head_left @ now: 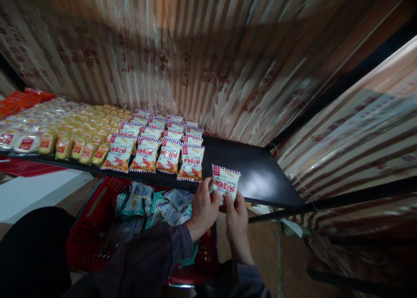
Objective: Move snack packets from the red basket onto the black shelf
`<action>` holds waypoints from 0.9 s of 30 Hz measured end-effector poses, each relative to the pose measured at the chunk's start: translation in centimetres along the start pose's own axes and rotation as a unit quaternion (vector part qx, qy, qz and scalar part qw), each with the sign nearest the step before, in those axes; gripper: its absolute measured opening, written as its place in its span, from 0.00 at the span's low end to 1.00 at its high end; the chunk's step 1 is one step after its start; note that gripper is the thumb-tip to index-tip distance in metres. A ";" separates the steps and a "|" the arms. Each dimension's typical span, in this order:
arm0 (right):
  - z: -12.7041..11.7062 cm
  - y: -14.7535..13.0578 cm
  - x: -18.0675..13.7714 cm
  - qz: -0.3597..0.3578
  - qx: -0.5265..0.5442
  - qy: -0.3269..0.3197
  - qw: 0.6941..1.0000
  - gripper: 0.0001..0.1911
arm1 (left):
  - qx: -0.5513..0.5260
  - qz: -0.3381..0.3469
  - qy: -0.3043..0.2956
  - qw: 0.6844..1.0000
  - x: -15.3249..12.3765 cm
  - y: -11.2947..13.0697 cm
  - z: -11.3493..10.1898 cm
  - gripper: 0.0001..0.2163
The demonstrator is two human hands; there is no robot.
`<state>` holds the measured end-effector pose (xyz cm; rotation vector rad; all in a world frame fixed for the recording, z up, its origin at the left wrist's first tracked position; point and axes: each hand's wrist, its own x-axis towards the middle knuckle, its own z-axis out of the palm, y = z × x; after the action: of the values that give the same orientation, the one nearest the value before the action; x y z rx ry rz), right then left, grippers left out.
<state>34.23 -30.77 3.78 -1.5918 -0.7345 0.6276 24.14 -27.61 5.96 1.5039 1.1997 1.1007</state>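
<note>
Between my two hands is a white snack bag (pixel 224 180) with red lettering and a striped top edge, held upright in front of the shelf edge. My left hand (pixel 204 204) grips its left side, thumb on the front. My right hand (pixel 236 215) pinches the lower right side, with fingers on the front. Just left of it, matching snack bags (pixel 190 162) stand in rows on the black shelf (pixel 257 170). Below my left forearm, a red basket (pixel 86 237) holds several green and clear packets (pixel 135 202).
Further left on the shelf lie yellow wrapped cakes (pixel 65 144), white wrapped packets (pixel 28 141) and orange-red packages (pixel 22 100). Striped printed sheeting (pixel 202 50) hangs behind the shelf. A dark metal frame bar (pixel 358 196) runs along the right side. Below left is a white panel (pixel 45 193).
</note>
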 end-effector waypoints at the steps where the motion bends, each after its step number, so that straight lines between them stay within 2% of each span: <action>1: 0.0 0.0 0.5 -0.005 -0.008 0.002 1.000 0.32 | 0.005 0.007 -0.004 1.000 0.3 0.1 0.1 0.20; 7: 0.8 0.4 3.8 -0.035 -0.023 0.005 0.999 0.33 | 0.067 0.059 -0.034 0.995 1.6 0.5 0.5 0.24; 9: 1.2 0.5 4.8 -0.037 -0.023 0.008 0.999 0.36 | 0.103 0.060 -0.046 0.992 2.0 0.5 0.7 0.26; 13: 1.7 0.3 6.4 -0.045 -0.081 0.020 0.996 0.41 | 0.181 0.046 -0.108 0.977 2.5 0.3 0.9 0.28; 20: 2.2 1.0 8.2 -0.088 -0.121 -0.014 0.989 0.35 | 0.247 0.063 -0.137 0.957 3.5 -0.6 1.3 0.28; 27: 3.0 1.5 10.3 -0.113 -0.191 -0.011 0.975 0.31 | 0.283 0.058 -0.164 0.943 4.9 -0.8 2.3 0.29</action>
<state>38.91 -21.18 1.93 -1.8165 -1.0846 0.3505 26.86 -22.93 5.21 2.1202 1.2569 0.5539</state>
